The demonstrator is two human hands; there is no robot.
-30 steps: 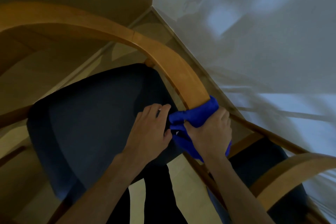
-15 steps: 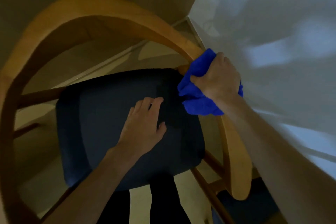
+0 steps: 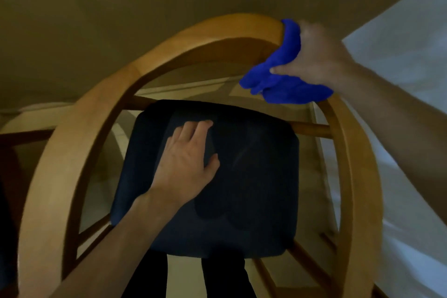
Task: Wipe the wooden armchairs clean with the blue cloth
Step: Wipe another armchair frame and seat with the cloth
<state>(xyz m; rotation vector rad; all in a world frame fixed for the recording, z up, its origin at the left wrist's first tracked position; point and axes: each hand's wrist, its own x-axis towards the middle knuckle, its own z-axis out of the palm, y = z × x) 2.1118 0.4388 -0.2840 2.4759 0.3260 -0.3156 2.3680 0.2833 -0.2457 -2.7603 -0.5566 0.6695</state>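
Wooden armchair (image 3: 79,143): curved rail arcs from 8 o'clock over 12 to 4 o'clock around a dark seat cushion (image 3: 246,176) at centre. Blue cloth (image 3: 283,72): bunched over the rail at 1 o'clock, touching the wood, its lower folds hanging inside the curve. Right hand (image 3: 316,55): clamped round the cloth and rail, thumb pressed across the fabric. Left hand (image 3: 186,159): flat on the cushion, fingers straight and together, pointing toward 12 o'clock, holding nothing. Pale curtain (image 3: 399,60) hangs at 3 o'clock beside the rail.
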